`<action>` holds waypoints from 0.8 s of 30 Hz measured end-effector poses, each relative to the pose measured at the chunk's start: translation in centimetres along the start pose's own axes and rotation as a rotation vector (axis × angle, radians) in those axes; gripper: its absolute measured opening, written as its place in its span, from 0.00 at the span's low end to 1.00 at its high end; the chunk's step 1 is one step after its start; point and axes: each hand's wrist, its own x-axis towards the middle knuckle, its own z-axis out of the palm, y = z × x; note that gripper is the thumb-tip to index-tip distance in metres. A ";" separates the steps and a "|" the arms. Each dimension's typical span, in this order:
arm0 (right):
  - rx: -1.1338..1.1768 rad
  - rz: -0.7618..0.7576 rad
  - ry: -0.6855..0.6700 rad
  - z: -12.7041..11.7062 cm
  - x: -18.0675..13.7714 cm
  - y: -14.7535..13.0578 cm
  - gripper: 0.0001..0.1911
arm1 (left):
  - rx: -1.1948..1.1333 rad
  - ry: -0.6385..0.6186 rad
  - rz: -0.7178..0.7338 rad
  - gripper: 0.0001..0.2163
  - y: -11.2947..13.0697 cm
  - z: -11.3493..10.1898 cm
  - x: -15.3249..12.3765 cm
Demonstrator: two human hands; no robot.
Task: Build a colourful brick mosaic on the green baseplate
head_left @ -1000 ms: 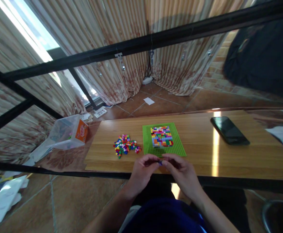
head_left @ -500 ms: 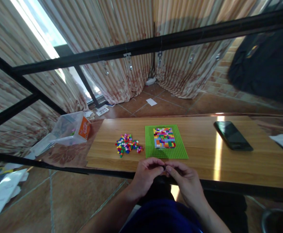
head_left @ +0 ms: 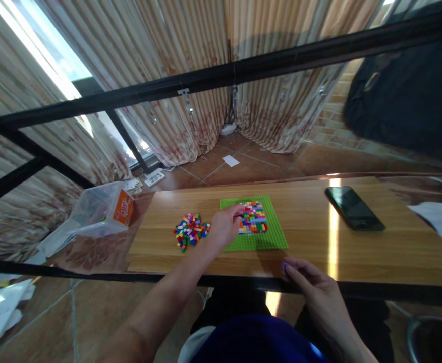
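My left hand (head_left: pixel 225 223) reaches over the green baseplate (head_left: pixel 274 241). Its fingers are pinched together at the left edge of a block of multicoloured toy bricks (head_left: pixel 258 217) on the plate; whatever they hold is hidden. Above the table's front edge, my right hand (head_left: pixel 315 286) grips a small purple toy brick (head_left: pixel 284 265) between thumb and forefinger. To the left of the plate lies a loose pile of small coloured bricks (head_left: pixel 190 229), close to my left wrist.
A black phone (head_left: pixel 354 207) rests on the wooden table (head_left: pixel 304 212) to the right. Beyond the table's left end stands a clear plastic box (head_left: pixel 102 214) with an orange label. A black metal rail (head_left: pixel 221 75) crosses in front of the curtains.
My hands have come apart. The left moved forward onto the brick block, while the right shifted a little rightward with a purple brick now showing in it. The view has turned slightly.
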 end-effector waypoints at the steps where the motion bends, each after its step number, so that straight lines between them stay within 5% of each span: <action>1: 0.003 -0.002 0.010 -0.3 0.1 0.0 0.20 | 0.059 -0.023 0.016 0.18 -0.1 0.2 0.4; 10: -0.091 -0.073 0.081 -1.6 2.1 -0.7 0.19 | 0.292 -0.040 0.096 0.14 -0.9 1.2 0.8; 24: -0.109 -0.076 0.081 -0.5 2.9 -0.4 0.19 | 0.383 0.172 0.114 0.13 -2.7 3.5 -0.9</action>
